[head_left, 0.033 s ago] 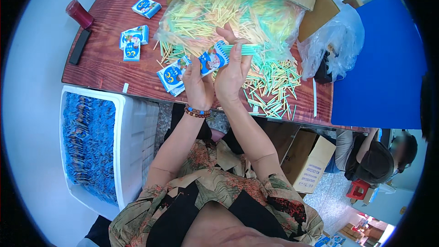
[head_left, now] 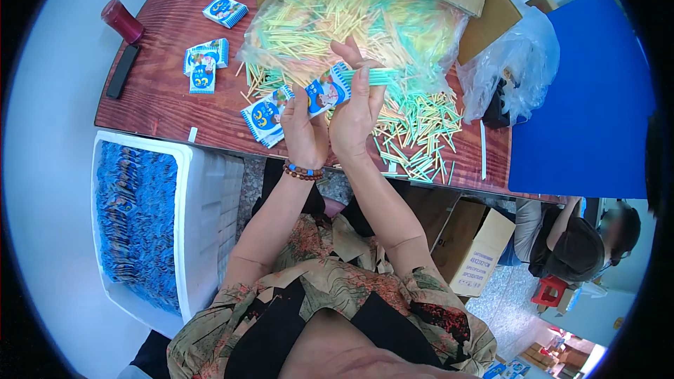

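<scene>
Above the near edge of the bench (head_left: 175,109), a small blue printed packet (head_left: 324,92) is gripped between the left hand (head_left: 303,133) and the right hand (head_left: 357,109), both closed on it; a green stick (head_left: 382,76) is pinched in the right fingers. More such packets (head_left: 261,119) are stacked just beside the left hand, others (head_left: 203,63) toward the left edge. A clear bag of yellow and green sticks (head_left: 365,21) is spread behind the hands, loose sticks (head_left: 421,133) at the right. A white bin (head_left: 203,224) of blue packets is placed below the near-left corner
</scene>
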Motion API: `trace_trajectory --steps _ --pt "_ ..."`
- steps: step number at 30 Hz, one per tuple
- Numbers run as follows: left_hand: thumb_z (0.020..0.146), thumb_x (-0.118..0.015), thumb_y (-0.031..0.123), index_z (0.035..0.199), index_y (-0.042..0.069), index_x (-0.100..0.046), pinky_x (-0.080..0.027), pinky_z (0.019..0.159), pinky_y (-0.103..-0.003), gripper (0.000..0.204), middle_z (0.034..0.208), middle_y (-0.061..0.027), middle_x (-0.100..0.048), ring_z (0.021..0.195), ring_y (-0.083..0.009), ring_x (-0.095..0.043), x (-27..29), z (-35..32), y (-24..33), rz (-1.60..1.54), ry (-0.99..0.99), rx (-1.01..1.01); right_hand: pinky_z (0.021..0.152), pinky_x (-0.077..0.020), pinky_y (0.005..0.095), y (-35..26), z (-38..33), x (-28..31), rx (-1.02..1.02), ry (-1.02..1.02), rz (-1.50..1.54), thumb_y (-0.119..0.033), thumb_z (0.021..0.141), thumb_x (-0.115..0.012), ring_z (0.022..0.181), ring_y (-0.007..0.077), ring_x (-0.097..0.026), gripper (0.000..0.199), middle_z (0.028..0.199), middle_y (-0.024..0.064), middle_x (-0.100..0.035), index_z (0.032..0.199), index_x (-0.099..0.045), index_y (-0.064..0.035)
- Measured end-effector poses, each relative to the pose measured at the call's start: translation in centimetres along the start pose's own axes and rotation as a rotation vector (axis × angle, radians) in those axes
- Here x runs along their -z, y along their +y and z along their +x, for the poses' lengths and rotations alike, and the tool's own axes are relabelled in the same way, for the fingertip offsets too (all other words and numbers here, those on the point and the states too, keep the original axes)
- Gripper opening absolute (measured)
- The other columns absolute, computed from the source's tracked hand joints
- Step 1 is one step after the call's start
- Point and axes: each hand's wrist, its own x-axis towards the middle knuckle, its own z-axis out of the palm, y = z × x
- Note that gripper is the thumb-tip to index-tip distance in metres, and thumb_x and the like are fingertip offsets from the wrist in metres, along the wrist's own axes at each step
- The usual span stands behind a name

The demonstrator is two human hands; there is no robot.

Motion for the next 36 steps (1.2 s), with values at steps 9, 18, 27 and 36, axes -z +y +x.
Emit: trace_trajectory --steps 9,18,27,36 --pt "0.097 -0.056 0.023 0.094 0.005 -0.062 -0.05 0.083 -0.028 0.019 0.098 -0.0034 -0.067 0.091 -0.0105 -0.062 0.9 0.7 0.8 -0.059 -0.031 -0.021 0.094 -0.042 0.0293 0.1 -0.7 -0.3 -0.169 -0.122 -0.02 -0.019 0.1 -0.043 0.118 0.0151 -0.047 0.025 0.146 0.0156 -0.038 0.117 -0.052 -0.0025" --pt "0.098 -0.053 0.027 0.108 0.002 -0.059 -0.051 0.089 -0.033 0.027 0.107 -0.0055 -0.066 0.099 -0.0165 -0.063 1.2 0.8 1.7 -0.109 -0.086 0.077 0.108 -0.0306 0.0354 -1.0 -0.1 -0.9 -0.121 -0.255 -0.256 -0.029 0.1 -0.044 0.132 0.0221 -0.041 0.042 0.146 0.0154 -0.039 0.129 -0.05 0.0" --pt "0.098 -0.051 0.034 0.121 0.005 -0.054 -0.052 0.089 -0.036 0.036 0.117 -0.0069 -0.063 0.104 -0.0197 -0.062 2.9 1.8 2.4 -0.167 -0.135 0.128 0.088 -0.0462 0.0302 -1.3 1.8 2.9 -0.156 -0.19 -0.465 -0.024 0.098 -0.052 0.102 0.0155 -0.061 0.03 0.107 0.0066 -0.066 0.114 -0.062 -0.0008" --pt "0.097 -0.054 0.034 0.12 0.007 -0.055 -0.048 0.092 -0.038 0.036 0.116 -0.0056 -0.063 0.105 -0.0192 -0.061 6.4 2.7 4.5 -0.145 -0.041 0.134 0.06 -0.0498 0.0342 -0.6 0.7 10.8 -0.031 -0.477 -1.515 -0.022 0.08 -0.069 0.066 0.0261 -0.063 0.017 0.081 0.0098 -0.066 0.089 -0.067 -0.0069"
